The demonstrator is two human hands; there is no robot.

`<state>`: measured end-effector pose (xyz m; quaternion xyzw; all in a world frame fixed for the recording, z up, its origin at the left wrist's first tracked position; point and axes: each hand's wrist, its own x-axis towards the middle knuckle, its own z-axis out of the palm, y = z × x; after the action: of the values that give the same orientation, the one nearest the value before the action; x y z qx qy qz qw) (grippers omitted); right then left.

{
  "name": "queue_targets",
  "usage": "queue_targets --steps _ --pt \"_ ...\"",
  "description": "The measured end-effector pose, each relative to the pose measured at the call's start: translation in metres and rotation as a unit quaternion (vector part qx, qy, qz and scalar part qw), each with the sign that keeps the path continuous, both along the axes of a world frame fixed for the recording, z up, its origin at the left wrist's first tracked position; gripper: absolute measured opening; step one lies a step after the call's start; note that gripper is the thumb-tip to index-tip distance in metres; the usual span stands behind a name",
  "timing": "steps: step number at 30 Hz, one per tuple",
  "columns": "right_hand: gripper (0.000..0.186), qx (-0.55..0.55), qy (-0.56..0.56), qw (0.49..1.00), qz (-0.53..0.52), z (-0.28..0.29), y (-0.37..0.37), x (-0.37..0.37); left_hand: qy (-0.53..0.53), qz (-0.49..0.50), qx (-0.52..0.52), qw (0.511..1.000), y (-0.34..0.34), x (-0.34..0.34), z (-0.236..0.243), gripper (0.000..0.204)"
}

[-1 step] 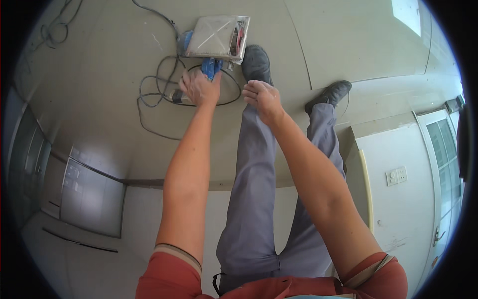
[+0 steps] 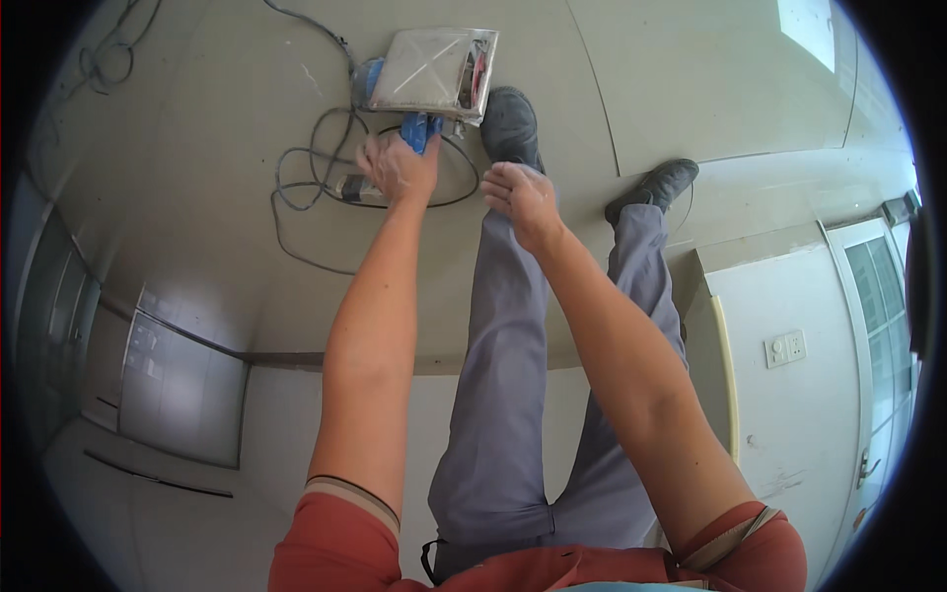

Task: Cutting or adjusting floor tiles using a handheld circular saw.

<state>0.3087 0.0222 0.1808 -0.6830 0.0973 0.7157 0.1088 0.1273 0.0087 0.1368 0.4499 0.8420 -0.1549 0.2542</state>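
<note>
With the left hand (image 2: pixel 400 171), at upper centre, grips a narrow blue handle-like piece (image 2: pixel 417 132); holds the right hand (image 2: pixel 521 200) loosely open just rightward; shows, directly above the piece, a pale, cross-creased square box (image 2: pixel 419 71); toward upper left, a looped dark-grey cable (image 2: pixel 277 187) on glossy beige floor (image 2: pixel 237 257).

The box (image 2: pixel 422 74) was whitish with a pale cross (image 2: pixel 426 63). The handle (image 2: pixel 417 132) was blue, the cord (image 2: pixel 342 43) dark grey, the sleeves (image 2: pixel 335 545) red.

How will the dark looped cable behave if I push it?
The cable is probably bendy rather than rigid, since it lies in loose curves. It may snag on itself where loops cross. It could slide fairly easily, as the floor looks smooth.
</note>
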Motion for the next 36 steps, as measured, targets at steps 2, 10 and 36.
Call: queue_targets --steps 2,10,36 --pt "0.033 -0.016 -0.003 1.0 0.003 0.009 -0.02 -0.001 -0.007 0.014 0.005 1.0 -0.006 -0.002 0.0 0.055" --pt "0.041 -0.127 0.026 0.968 -0.215 0.084 0.017 -0.026 -0.273 0.341 -0.097 0.894 0.065 0.021 0.108 0.063" --pt "0.019 0.392 -0.022 0.612 -0.687 0.412 0.369 0.364 -0.078 -0.157 -0.15 0.973 0.25 -0.18 0.331 0.014"
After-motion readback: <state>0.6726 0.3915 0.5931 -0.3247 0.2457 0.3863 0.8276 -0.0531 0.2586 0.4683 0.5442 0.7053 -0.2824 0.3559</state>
